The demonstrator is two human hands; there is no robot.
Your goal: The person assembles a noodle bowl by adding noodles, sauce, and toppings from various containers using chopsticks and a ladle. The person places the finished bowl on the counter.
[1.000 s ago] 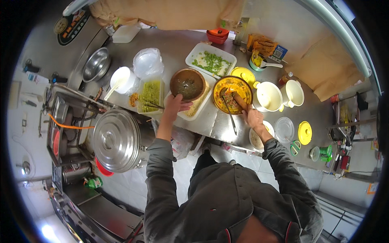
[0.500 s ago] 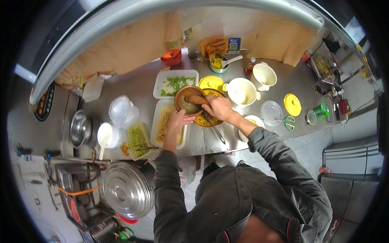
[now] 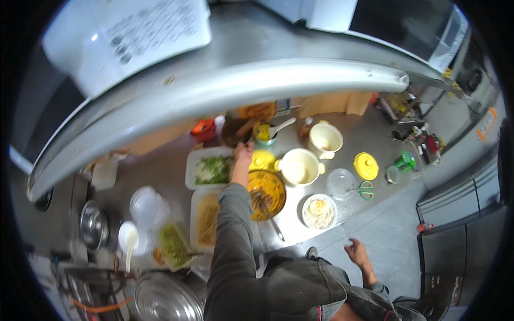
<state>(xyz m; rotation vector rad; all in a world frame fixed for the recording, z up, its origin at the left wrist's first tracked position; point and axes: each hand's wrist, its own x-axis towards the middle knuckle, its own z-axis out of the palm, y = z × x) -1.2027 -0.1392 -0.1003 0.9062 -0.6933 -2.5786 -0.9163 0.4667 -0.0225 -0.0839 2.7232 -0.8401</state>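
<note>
At the back of the counter, my left hand grips the near right rim of a brown mortar. A brown pestle rests in the mortar, leaning over its rim; the contents look dark and cannot be made out. My left sleeve crosses over the counter. My right hand hangs off the counter to the right, over the floor, fingers loosely apart and holding nothing. Just right of my left forearm lies a round yellow-rimmed bowl of chopped food, with a metal spoon sticking out toward me.
A tray of greens and a tray of noodles flank my left arm. Cream pots, yellow lids, a bowl of pale food with an egg and green scissors are to the right. A metal bar runs above the counter's back.
My left hand has carried the mortar with its pestle to the counter's back. My right hand has let go of the pestle and dropped off to the right. The view has shifted.
</note>
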